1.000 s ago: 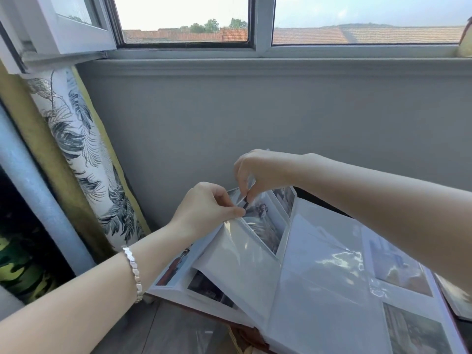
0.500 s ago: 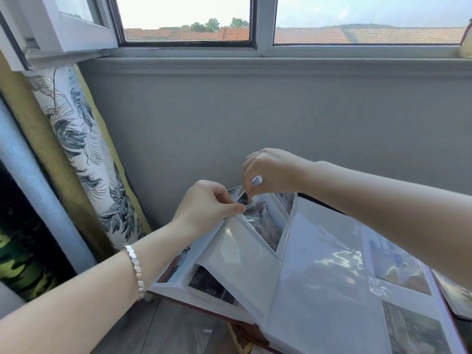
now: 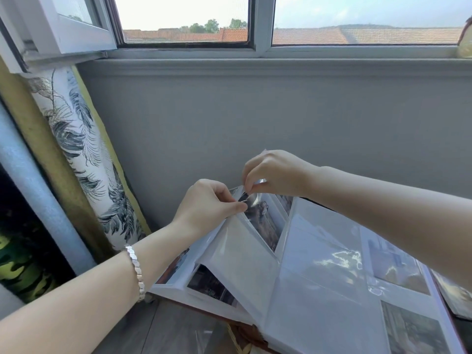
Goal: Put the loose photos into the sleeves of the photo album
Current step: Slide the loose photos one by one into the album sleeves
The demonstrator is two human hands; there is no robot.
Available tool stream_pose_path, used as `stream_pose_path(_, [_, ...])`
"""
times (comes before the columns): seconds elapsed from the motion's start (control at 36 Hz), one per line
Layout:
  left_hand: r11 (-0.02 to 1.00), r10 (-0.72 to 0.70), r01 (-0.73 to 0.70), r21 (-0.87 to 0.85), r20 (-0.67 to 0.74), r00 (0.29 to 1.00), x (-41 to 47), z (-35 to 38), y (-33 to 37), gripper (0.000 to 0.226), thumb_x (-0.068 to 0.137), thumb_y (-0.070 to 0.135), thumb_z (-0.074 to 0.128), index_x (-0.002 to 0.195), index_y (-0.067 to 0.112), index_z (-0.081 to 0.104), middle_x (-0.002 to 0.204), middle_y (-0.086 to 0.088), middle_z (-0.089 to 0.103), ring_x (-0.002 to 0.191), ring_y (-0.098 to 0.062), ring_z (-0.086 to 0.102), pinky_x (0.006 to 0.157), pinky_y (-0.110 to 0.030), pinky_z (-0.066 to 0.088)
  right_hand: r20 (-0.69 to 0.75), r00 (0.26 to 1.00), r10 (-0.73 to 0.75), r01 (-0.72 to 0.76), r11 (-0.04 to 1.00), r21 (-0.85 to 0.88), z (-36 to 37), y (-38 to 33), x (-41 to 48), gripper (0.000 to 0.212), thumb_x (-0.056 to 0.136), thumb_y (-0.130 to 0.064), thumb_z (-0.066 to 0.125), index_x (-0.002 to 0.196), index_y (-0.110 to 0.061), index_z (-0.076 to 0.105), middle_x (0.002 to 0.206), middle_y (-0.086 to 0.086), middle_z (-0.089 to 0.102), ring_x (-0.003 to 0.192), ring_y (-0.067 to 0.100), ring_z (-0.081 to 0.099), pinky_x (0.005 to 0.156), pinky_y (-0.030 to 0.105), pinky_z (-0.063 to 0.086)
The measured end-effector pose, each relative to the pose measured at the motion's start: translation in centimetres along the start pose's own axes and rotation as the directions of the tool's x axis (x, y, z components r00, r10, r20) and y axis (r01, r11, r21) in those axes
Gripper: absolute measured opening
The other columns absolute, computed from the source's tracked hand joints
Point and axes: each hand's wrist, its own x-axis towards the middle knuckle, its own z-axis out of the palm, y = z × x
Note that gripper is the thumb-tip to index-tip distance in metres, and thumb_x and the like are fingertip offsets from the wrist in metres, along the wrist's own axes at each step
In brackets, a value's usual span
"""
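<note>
As the left hand (image 3: 207, 209) pinches a sleeve (image 3: 238, 247) and the right hand (image 3: 277, 175) a photo (image 3: 265, 222), a curtain (image 3: 84, 154) flanks the album (image 3: 321, 290).

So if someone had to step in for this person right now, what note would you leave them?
Left hand: pinches the rim of the top sleeve on the lifted page, holding it open.
Right hand: pinches the top edge of a photo that sits mostly inside that sleeve.
Album: lies open; several sleeves on other pages already hold photos.
Done: this photo is nearly seated.
Left: push it fully in, then fill the sleeve below, which looks empty. No loose stack is clearly in view.
</note>
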Motion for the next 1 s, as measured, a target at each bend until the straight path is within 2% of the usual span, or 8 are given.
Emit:
stream_pose_path(0.19, [1.0,-0.004,0.004,0.012,-0.001,1.0,0.0,-0.1,-0.2,0.028,0.065,0.025,0.082,0.049,0.019,0.06,0.043,0.013,0.054,0.045,-0.002,0.047,0.054,-0.024,0.039,-0.006,0.999,-0.033,0.033,0.999,-0.013,0.2,-0.1,0.1,0.011,0.07,-0.014,0.062,0.065,-0.018,0.071,0.074,-0.005,0.07,0.068,0.019,0.065,0.058,0.036,0.054])
stream_pose_path(0.33, [1.0,0.0,0.0,0.022,0.007,1.0,0.1,-0.1,-0.2,0.027,0.066,0.026,0.082,0.05,0.017,0.061,0.043,0.014,0.054,0.044,-0.001,0.046,0.055,-0.025,0.04,0.093,0.995,-0.04,0.043,0.999,-0.024,-0.4,-0.2,0.6,0.009,0.07,-0.011,0.065,0.064,-0.017,0.069,0.065,-0.006,0.063,0.075,0.021,0.061,0.061,0.036,0.053])
stream_pose_path(0.56, [0.998,-0.006,0.006,0.059,0.0,1.0,0.1,0.0,-0.5,0.029,0.067,0.028,0.08,0.05,0.019,0.058,0.043,0.016,0.053,0.047,-0.006,0.046,0.057,-0.026,0.037,0.271,0.959,0.087,-0.071,0.995,-0.068,-0.6,-0.3,1.3,0.005,0.081,-0.014,0.06,0.082,-0.014,0.065,0.091,0.001,0.052,0.086,0.028,0.06,0.073,0.043,0.05])
stream_pose_path(0.72, [0.987,-0.044,0.046,0.157,-0.014,0.999,0.2,-0.3,-1.5,0.029,0.07,0.03,0.077,0.054,0.018,0.057,0.054,0.01,0.054,0.057,-0.013,0.051,0.059,-0.03,0.041,0.127,0.989,0.08,-0.074,0.996,-0.056,0.7,-0.3,0.3,0.014,0.087,-0.017,0.061,0.098,-0.014,0.068,0.099,0.005,0.063,0.103,0.024,0.057,0.089,0.028,0.04])
stream_pose_path(0.78, [0.968,-0.082,0.08,0.237,-0.004,0.997,0.1,-0.4,-2.2,0.028,0.071,0.032,0.077,0.056,0.019,0.057,0.058,0.007,0.056,0.06,-0.013,0.053,0.059,-0.028,0.041,0.071,0.992,0.106,-0.104,0.994,-0.031,1.3,-0.3,-0.7,0.018,0.084,-0.013,0.065,0.102,-0.011,0.068,0.102,0.006,0.066,0.107,0.023,0.056,0.092,0.032,0.04])
stream_pose_path(0.86, [0.918,-0.163,0.148,0.368,0.011,0.986,-0.2,-0.2,-3.3,0.018,0.075,0.03,0.071,0.069,0.02,0.058,0.068,0.008,0.06,0.068,-0.013,0.057,0.06,-0.027,0.042,0.073,0.981,0.18,-0.182,0.983,0.025,2.2,-0.1,-3.4,0.015,0.082,-0.011,0.068,0.097,-0.013,0.069,0.1,0.005,0.068,0.101,0.024,0.057,0.089,0.04,0.045])
stream_pose_path(0.94, [0.883,-0.177,0.151,0.444,0.018,0.984,-0.7,0.8,-4.0,0.027,0.08,0.024,0.066,0.103,0.018,0.053,0.098,0.004,0.056,0.091,-0.019,0.055,0.07,-0.029,0.042,0.174,0.921,0.347,-0.36,0.932,0.047,2.8,-0.5,-7.1,0.016,0.085,-0.019,0.065,0.101,-0.02,0.068,0.101,-0.002,0.065,0.098,0.017,0.055,0.089,0.026,0.04])
stream_pose_path(1.0, [0.904,-0.114,0.097,0.416,0.015,0.993,-0.9,2.1,-3.7,0.035,0.081,0.021,0.065,0.112,0.017,0.05,0.111,-0.002,0.049,0.103,-0.022,0.051,0.081,-0.031,0.042,0.217,0.869,0.445,-0.463,0.885,0.04,3.2,-0.9,-10.2,0.018,0.087,-0.023,0.062,0.104,-0.024,0.067,0.105,-0.009,0.063,0.101,0.011,0.054,0.086,0.016,0.035])
